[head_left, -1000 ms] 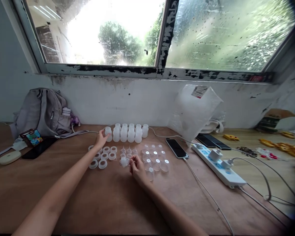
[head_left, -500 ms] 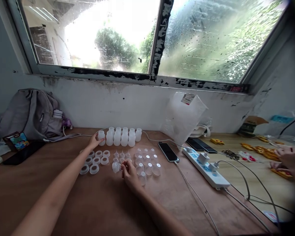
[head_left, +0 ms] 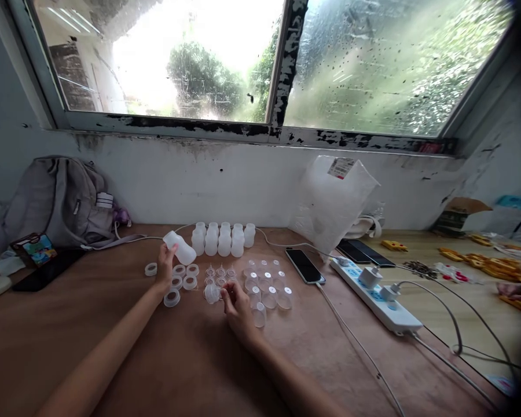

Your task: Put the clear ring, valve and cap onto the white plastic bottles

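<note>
My left hand [head_left: 167, 269] is closed on a frosted baby bottle [head_left: 181, 249], lifted off the table and tilted with its neck to the upper left. Below that hand are white collar rings [head_left: 190, 282], partly covered by it. My right hand [head_left: 237, 304] is pinched at the edge of a clear ridged collar piece [head_left: 212, 293], tilted low over the table. Behind it lie several clear nipples [head_left: 220, 272] in rows. Clear domed caps [head_left: 269, 297] stand right of my right hand, one of them [head_left: 259, 315] close to the wrist.
More frosted bottles [head_left: 224, 242] stand in rows near the wall. To the right lie a phone [head_left: 304, 265] on its cable and a white power strip [head_left: 382, 301]. A large plastic bag [head_left: 334, 202] leans on the wall. Another person's hand [head_left: 514, 289] is at far right, near yellow parts [head_left: 481, 267].
My left hand has taken the bottle from the left end of the rows, drawn it toward me and tilted it. My right hand keeps its pinch, nearly in place. The view has shifted slightly.
</note>
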The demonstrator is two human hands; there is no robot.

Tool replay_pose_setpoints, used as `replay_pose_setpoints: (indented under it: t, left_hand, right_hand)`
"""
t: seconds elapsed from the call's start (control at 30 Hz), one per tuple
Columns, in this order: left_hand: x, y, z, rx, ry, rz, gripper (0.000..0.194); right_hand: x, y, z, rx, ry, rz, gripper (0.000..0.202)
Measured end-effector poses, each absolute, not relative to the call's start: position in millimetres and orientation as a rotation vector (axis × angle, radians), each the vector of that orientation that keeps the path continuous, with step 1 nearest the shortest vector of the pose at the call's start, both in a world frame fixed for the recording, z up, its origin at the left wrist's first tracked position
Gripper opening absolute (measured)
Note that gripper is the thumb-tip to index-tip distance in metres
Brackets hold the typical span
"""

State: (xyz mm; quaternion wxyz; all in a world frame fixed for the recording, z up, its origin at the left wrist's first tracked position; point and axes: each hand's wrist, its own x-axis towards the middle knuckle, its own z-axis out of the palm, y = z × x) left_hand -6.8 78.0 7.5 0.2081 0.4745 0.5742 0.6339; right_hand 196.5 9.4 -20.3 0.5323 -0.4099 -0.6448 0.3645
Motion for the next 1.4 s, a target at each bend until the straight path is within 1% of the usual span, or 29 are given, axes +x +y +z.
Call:
replay_pose_setpoints:
  t: [0.1,0.17,0.27,0.4,0.67,0.9,1.4]
  left_hand:
    - [11.4,41.1,1.0,1.35,1.457,1.706,0.038]
    - [20.9,20.4,-0.6,1.418,1.264,1.597,0.037]
    - [29.7,2.6,1.1,1.703,1.247,1.462,0.036]
    - [34.8,-1.4,2.4,2.024,1.227,1.242,0.037]
    - [37.0,0.0,-6.1,2.113,1.224,1.185,0.04]
    - [36.6,-1.3,-4.3,2.132,1.223,1.189,0.04]
    - [37.8,-3.9,-3.7,2.11,1.219,1.096,0.04]
  right_hand:
    - [198.6,7.3,-16.5,-1.022,-1.45,0.842,0.019]
    - [201.0,6.5,-12.0,-1.048,-1.367,0.814,0.018]
    - [205.0,6.9,-3.4,-1.032,-1.269,0.807,0.017]
    - [207.3,8.8,4.1,-0.977,-1.252,0.848,0.015]
    - [208.1,9.9,2.9,-0.976,-1.326,0.931,0.017]
    - [209.7,11.8,7.6,-0.943,-1.29,1.022,0.017]
    - [211.0,13.4,5.5,-0.994,-1.336,0.964,0.022]
